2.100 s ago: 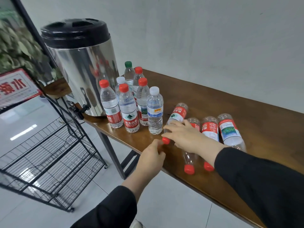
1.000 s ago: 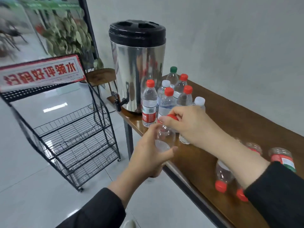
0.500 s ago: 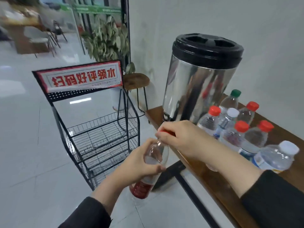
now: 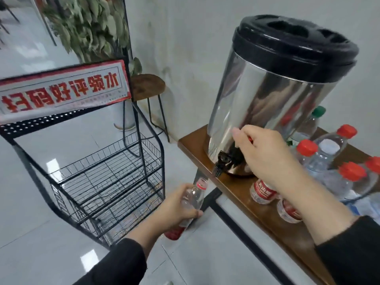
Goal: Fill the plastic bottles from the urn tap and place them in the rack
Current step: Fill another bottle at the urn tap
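My left hand (image 4: 174,209) grips a clear, uncapped plastic bottle (image 4: 194,195) with a red label, held tilted beside the table edge. Its mouth is below and left of the black tap (image 4: 221,164). The tap sticks out from the base of the steel urn (image 4: 267,95), which has a black lid. My right hand (image 4: 265,153) is up against the urn's wall just above the tap, fingers curled round a small red cap (image 4: 249,138) that barely shows. The black wire rack (image 4: 107,175) stands on the floor to the left, its shelves bare.
Several upright capped bottles (image 4: 327,155) stand to the right of the urn on the wooden table (image 4: 232,188). A red-and-white sign (image 4: 61,89) tops the rack. Behind it are a small round stool (image 4: 147,87) and a leafy plant (image 4: 88,23).
I picked a lying bottle off the table and my right hand took its red cap off. My left hand carried the bottle down toward the tap, while my right hand moved up to the urn.
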Motion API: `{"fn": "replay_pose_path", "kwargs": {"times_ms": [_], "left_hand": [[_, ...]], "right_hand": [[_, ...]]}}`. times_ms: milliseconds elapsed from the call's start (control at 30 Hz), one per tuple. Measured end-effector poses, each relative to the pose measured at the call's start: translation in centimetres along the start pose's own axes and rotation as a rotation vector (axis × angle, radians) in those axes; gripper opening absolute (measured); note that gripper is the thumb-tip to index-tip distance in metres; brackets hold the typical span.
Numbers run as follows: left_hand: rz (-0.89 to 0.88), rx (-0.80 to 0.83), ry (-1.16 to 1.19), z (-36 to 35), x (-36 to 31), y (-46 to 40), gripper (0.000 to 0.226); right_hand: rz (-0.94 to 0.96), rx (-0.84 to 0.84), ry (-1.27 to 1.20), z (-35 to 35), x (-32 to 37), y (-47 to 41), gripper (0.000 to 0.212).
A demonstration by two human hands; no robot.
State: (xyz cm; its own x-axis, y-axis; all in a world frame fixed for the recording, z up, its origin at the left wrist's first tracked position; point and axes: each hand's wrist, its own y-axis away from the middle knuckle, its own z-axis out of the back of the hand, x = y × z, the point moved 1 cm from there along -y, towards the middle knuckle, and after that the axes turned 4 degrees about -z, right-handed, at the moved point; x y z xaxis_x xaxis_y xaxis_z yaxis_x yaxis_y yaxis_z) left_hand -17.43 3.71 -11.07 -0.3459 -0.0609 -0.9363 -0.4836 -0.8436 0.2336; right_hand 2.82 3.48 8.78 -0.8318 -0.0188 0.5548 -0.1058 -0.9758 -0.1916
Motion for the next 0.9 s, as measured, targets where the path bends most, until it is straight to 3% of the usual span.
{"fn": "replay_pose_path", "kwargs": {"times_ms": [100,233,433,600,900], "left_hand": [[0.007,0.015,-0.14,-1.3,1.1,-2.0,0.062],[0.017,0.023,-0.029,-2.3,1.1,-3.5,0.062],[-0.024,0.023,-0.033,-2.1,0.4,-4.5,0.066],[-0.034,0.026,-0.005,-2.1,0.4,-4.8,0.063],[-0.065,0.065,0.048,-2.5,0.6,-5.3,0.068]], "right_hand": [[-0.075,0.096,0.198,-1.0,-0.4,-0.4,0.038],[-0.029,0.301,0.385,-2.5,-0.6,-0.8,0.047],[0.036,0.286,0.47,-3.4,-0.8,-1.3,0.027],[0.081,0.234,0.522,-3.8,-1.0,-1.3,0.022],[0.314,-0.045,0.598,-5.5,-2.4,0.1,0.014]]}}
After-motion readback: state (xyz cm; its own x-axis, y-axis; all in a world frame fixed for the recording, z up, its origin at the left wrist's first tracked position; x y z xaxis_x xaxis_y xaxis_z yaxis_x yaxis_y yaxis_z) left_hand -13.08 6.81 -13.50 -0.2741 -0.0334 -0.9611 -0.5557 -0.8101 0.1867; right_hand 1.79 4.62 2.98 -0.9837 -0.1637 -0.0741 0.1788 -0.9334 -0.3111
